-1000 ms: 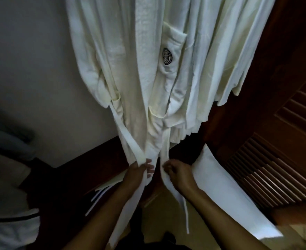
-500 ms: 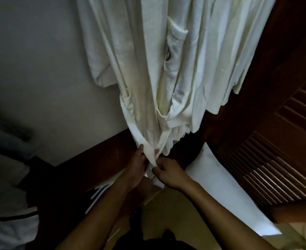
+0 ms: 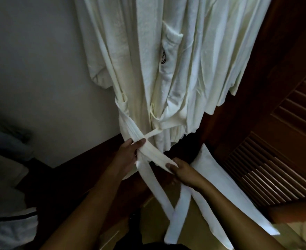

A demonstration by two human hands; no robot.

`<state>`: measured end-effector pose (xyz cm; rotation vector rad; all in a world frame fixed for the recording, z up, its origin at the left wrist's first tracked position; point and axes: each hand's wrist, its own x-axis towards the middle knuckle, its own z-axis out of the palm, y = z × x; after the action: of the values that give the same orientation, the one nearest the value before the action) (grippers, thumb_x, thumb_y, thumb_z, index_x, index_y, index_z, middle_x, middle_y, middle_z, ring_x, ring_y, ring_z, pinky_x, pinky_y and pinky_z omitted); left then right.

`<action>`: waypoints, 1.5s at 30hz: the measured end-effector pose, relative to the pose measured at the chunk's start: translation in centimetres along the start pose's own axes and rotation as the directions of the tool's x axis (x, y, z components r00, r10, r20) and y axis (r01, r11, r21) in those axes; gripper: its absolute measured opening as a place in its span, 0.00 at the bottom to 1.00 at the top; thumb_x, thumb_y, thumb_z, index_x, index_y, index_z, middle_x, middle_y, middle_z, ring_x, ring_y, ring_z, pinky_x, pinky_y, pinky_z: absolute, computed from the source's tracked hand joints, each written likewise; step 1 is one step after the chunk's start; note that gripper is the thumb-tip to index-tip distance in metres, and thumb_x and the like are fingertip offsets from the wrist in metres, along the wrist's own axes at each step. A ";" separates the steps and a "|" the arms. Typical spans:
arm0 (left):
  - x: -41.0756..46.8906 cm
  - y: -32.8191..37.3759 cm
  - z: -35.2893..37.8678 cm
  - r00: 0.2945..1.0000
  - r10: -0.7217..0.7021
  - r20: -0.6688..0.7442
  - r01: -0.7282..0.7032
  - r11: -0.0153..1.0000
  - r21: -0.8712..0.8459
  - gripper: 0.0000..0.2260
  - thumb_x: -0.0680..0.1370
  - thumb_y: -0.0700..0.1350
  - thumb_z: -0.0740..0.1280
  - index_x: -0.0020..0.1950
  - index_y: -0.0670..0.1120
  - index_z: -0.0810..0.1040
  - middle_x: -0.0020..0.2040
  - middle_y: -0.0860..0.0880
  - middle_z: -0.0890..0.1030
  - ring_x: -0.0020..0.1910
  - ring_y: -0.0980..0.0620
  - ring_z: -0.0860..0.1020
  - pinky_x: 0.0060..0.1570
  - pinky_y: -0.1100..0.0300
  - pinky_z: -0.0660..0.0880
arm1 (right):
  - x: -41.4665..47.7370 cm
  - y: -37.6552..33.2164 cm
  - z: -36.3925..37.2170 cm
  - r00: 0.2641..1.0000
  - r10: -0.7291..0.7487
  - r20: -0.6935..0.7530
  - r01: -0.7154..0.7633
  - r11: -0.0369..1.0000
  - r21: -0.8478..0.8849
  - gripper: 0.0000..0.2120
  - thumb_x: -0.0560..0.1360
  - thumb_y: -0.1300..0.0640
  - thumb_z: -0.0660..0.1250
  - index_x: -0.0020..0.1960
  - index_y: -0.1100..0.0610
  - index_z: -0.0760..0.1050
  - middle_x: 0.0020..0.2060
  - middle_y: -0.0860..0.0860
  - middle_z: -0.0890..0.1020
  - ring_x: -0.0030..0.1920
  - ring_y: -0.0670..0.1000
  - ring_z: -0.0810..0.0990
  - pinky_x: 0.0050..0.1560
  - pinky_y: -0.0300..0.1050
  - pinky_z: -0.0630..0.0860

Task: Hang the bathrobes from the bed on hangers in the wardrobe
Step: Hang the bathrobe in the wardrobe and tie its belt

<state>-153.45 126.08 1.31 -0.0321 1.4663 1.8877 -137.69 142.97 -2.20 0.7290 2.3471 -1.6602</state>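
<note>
Hanging lengthwise downward, bathrobe point(image 3: 145, 60) (belt point(image 3: 154, 154) ends crossed)

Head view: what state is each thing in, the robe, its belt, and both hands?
Bathrobe: hanging up, front closed over.
Belt: ends crossed in front, no knot visible.
Left hand: pinches the belt at the crossing.
Right hand: holds one belt end.

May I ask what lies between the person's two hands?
In the head view, a strip of the bathrobe belt runs from the left hand to the right hand; both grip it.
</note>
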 end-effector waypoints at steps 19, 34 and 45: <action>-4.1 -2.7 -1.1 0.990 -0.015 -0.141 0.046 0.975 0.218 0.16 0.78 0.46 0.73 0.63 0.42 0.82 0.54 0.45 0.87 0.55 0.44 0.84 0.62 0.44 0.78 | 4.2 -6.2 2.0 0.989 0.002 0.146 -0.118 0.598 0.793 0.18 0.79 0.60 0.65 0.69 0.62 0.74 0.63 0.62 0.81 0.64 0.63 0.79 0.64 0.58 0.77; -3.3 -1.1 1.9 0.977 0.138 -0.161 -0.096 0.965 0.243 0.19 0.71 0.49 0.80 0.60 0.48 0.84 0.53 0.48 0.87 0.54 0.48 0.85 0.56 0.48 0.81 | 1.2 -5.6 1.6 0.898 -0.058 -0.436 0.144 0.975 0.167 0.23 0.74 0.52 0.76 0.65 0.52 0.72 0.53 0.45 0.79 0.52 0.44 0.79 0.53 0.43 0.78; -3.2 -1.7 -0.2 0.980 0.192 -0.057 -0.114 0.770 0.628 0.37 0.61 0.65 0.79 0.65 0.50 0.78 0.55 0.51 0.84 0.52 0.52 0.83 0.49 0.52 0.83 | 0.9 -10.9 0.2 0.995 -0.054 -0.078 0.090 0.805 0.586 0.13 0.73 0.55 0.75 0.55 0.61 0.83 0.49 0.56 0.87 0.55 0.57 0.84 0.53 0.48 0.77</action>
<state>-150.22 124.32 1.21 0.3046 2.1739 1.4416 -143.77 140.25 6.53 0.7913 1.8900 -2.4769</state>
